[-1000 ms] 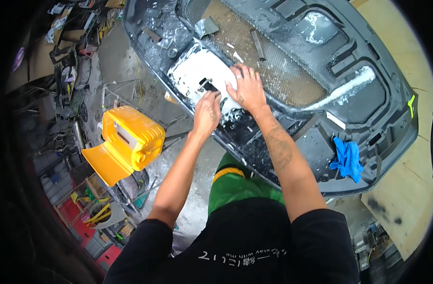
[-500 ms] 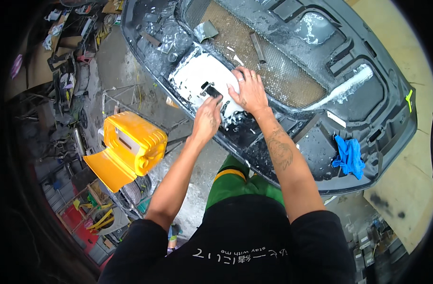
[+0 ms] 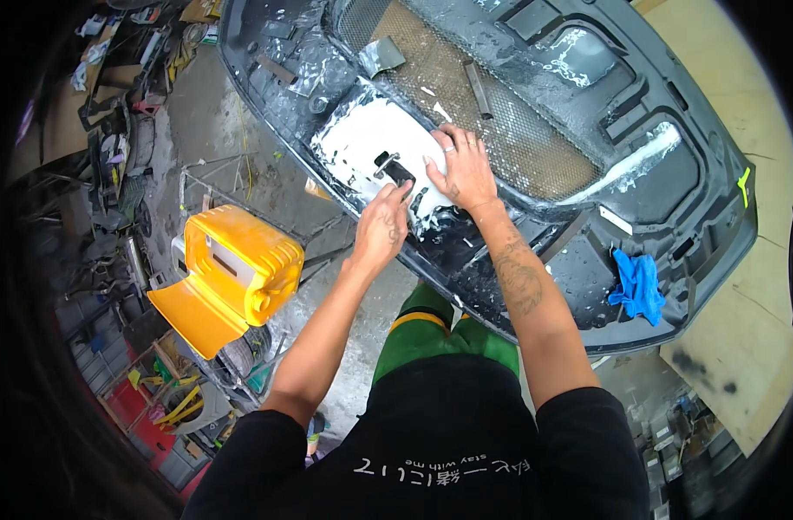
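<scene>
A large black moulded panel with a mesh insert spreads before me, with a white-coated patch on its near left part. A small black piece with a metal fitting is on that patch. My left hand touches its lower end with the index finger, the other fingers curled; whether they hold anything is hidden. My right hand lies open at the patch's right edge, thumb on the white surface and fingers spread over the rim beside the mesh.
An open yellow plastic container sits on a metal frame left of the panel. Blue crumpled gloves, loose strips and a grey scrap rest on the panel. Plywood boards are at the right, piled parts at the left.
My left index finger has straightened onto the black piece's lower end. My right hand has shifted slightly right and down in the view, as has the patch.
</scene>
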The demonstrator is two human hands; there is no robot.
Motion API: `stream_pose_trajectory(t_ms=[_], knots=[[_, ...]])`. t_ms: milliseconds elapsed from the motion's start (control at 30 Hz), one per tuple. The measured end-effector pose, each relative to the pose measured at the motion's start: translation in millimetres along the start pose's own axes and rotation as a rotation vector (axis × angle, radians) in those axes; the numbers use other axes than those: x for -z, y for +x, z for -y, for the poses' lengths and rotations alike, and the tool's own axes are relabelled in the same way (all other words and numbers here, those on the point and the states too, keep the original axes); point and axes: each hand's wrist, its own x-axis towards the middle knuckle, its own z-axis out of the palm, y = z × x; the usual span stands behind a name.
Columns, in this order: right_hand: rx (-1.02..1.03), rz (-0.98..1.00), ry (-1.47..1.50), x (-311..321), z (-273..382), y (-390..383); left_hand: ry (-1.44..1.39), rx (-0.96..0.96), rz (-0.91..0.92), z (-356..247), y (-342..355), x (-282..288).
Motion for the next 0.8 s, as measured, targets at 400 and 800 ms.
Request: stream_pose_trajectory(t_ms=[400, 800], knots=[[-0.002, -0.007, -0.008, -2.8, -1.6, -1.2, 0.076, 0.039, -0.017, -6.6, -5.0, -6.4], [0.002, -0.019, 0.035, -0.1, -7.7, 2.0, 0.126, 0.022, -0.119, -8.0, 3.1, -22.6]])
